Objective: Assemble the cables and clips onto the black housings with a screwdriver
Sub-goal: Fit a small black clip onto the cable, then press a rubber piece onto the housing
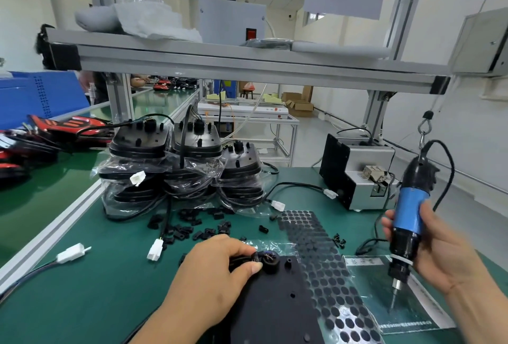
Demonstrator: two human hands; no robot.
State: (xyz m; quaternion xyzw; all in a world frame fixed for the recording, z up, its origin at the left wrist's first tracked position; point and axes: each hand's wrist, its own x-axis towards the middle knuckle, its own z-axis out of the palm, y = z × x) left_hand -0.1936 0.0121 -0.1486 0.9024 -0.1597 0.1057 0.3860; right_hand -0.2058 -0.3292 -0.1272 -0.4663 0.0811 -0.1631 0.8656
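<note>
Hands number two, and both are busy around one black housing (277,297) lying flat on the green mat (90,288) at the near edge. On the housing's far left corner the left hand (211,275) pinches a black cable fitting (265,260) between thumb and forefinger; the cable itself is hidden under the palm. Right of the housing the right hand (437,255) is wrapped around one blue-and-black electric screwdriver (406,222), held nearly upright with its bit tip down over a clear plastic sleeve (395,305); whether the tip touches it is hard to tell. Between housing and sleeve lies one sheet of black round pads (324,255), part of its lower rows already bare. Beyond the housing, loose black clips (192,229) are scattered, too many and too small to count, and behind them stand three stacks of bagged housings (181,167). At least five white connectors (155,250) show on cable ends around the housing. Far right of the housing sits one grey screw feeder (360,176). The housing's near end is cut off by the picture edge, and a small cluster of screws (339,240) beside the pad sheet is blurred.
</note>
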